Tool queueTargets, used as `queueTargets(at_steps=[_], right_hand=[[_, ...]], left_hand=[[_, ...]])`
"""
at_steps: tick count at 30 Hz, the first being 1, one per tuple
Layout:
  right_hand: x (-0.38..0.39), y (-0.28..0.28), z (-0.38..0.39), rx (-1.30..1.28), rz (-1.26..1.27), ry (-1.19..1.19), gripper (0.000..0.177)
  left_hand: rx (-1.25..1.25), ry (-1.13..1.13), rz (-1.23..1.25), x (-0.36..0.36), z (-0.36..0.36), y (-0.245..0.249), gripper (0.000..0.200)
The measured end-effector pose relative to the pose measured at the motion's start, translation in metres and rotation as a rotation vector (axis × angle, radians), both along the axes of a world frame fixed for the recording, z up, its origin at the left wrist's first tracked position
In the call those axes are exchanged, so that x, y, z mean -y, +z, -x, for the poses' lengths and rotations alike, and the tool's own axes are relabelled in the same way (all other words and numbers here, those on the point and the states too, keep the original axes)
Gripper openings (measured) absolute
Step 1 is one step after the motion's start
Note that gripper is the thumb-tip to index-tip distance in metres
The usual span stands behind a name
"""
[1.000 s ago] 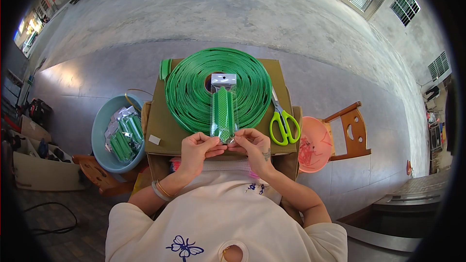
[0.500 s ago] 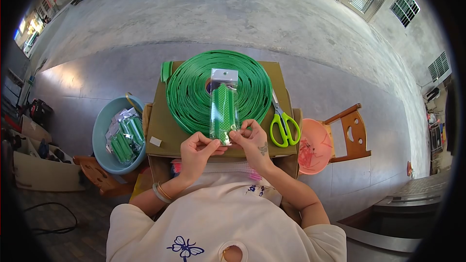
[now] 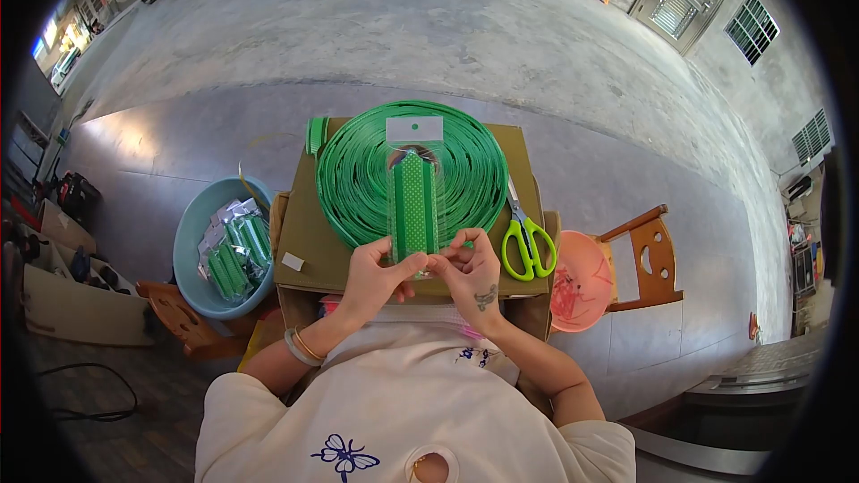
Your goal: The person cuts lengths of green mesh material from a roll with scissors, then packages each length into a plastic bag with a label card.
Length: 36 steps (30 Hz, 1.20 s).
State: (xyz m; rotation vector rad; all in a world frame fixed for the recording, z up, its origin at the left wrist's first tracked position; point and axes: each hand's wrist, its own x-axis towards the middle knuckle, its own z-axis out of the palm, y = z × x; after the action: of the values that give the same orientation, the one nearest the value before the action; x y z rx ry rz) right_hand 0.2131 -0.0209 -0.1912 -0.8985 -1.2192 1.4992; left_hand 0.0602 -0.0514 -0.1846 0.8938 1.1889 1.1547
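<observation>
A clear plastic bag (image 3: pixel 414 130) with a white header and a round hole holds a folded green ribbon (image 3: pixel 413 197) with pale dots. My left hand (image 3: pixel 378 278) pinches the bag's lower edge at its left side. Close beside it, my right hand (image 3: pixel 470 275) grips the same edge with thumb and fingers. Behind the bag lies a large coil of green ribbon (image 3: pixel 349 179) on a box top (image 3: pixel 309 268). To the right of my right hand are scissors with lime-green handles (image 3: pixel 528 246), blades pointing away.
At left a blue basin (image 3: pixel 182 259) holds several bagged green ribbons (image 3: pixel 234 259). A pink basin (image 3: pixel 601 259) with reddish strips sits at right by a wooden chair (image 3: pixel 658 259). A small white piece (image 3: pixel 292 261) and a short green roll (image 3: pixel 316 135) lie on the box.
The bag has tipped up to face me more squarely, and its header now shows flat and white. My left hand has shifted slightly right and closer to my right hand.
</observation>
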Motion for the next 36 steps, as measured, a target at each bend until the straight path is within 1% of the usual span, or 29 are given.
queueTargets(at_steps=[1,5,7,11,13,16,19,21,23,25,27,28,29,30,32,33,34,36], right_hand=[[-0.001,-0.002,-0.001,-0.008,0.001,0.005,0.029],[-0.002,-0.007,-0.003,0.009,0.011,0.002,0.026],[-0.004,-0.006,-0.003,-0.044,0.029,-0.016,0.024],[-0.004,-0.010,-0.003,-0.091,0.019,-0.012,0.021],[-0.003,-0.014,-0.003,-0.019,-0.019,-0.001,0.020],[-0.003,-0.011,-0.001,0.014,-0.053,0.009,0.019],[-0.009,-0.001,-0.005,-0.023,-0.110,-0.042,0.017],[-0.020,0.006,-0.016,-0.020,-0.154,-0.105,0.017],[-0.033,0.012,-0.033,0.021,-0.193,-0.187,0.018],[-0.045,0.015,-0.053,0.067,-0.218,-0.256,0.018],[-0.055,0.018,-0.074,0.118,-0.233,-0.323,0.017],[-0.059,0.020,-0.085,0.251,-0.210,-0.327,0.015],[-0.062,0.022,-0.095,0.385,-0.182,-0.333,0.014],[-0.063,0.024,-0.105,0.519,-0.153,-0.338,0.013],[-0.062,0.022,-0.120,0.762,-0.151,-0.363,0.014],[-0.062,0.020,-0.125,0.885,-0.152,-0.368,0.015],[-0.062,0.015,-0.128,0.956,-0.233,-0.417,0.020],[-0.060,0.011,-0.134,1.068,-0.267,-0.355,0.022]], left_hand=[[-0.061,-0.001,-0.010,0.000,0.001,-0.001,0.027],[0.007,0.024,-0.045,-0.002,0.007,0.002,0.022],[0.065,0.013,-0.086,-0.003,0.008,0.003,0.019],[-0.008,-0.010,-0.149,-0.002,0.010,-0.001,0.013],[-0.057,0.021,-0.199,-0.003,0.011,-0.004,0.011],[-0.255,0.033,-0.246,-0.002,0.019,-0.002,0.009],[-0.335,0.216,-0.235,-0.007,0.047,0.006,0.009],[-0.412,0.427,-0.283,-0.011,0.084,0.010,0.010],[-0.561,0.643,-0.345,-0.013,0.136,0.002,0.014],[-0.719,0.822,-0.283,-0.005,0.194,-0.025,0.015],[-0.940,0.943,-0.224,0.014,0.265,-0.092,0.018],[-1.040,0.919,-0.081,0.030,0.300,-0.131,0.020],[-1.136,0.888,0.063,0.049,0.319,-0.159,0.022],[-1.250,0.695,0.327,0.069,0.318,-0.166,0.024],[-1.288,0.461,0.636,0.077,0.306,-0.147,0.027],[-1.225,0.437,0.685,0.076,0.290,-0.124,0.027],[-1.158,0.415,0.739,0.074,0.276,-0.112,0.027],[-1.520,0.425,0.346,0.054,0.267,-0.103,0.030]])
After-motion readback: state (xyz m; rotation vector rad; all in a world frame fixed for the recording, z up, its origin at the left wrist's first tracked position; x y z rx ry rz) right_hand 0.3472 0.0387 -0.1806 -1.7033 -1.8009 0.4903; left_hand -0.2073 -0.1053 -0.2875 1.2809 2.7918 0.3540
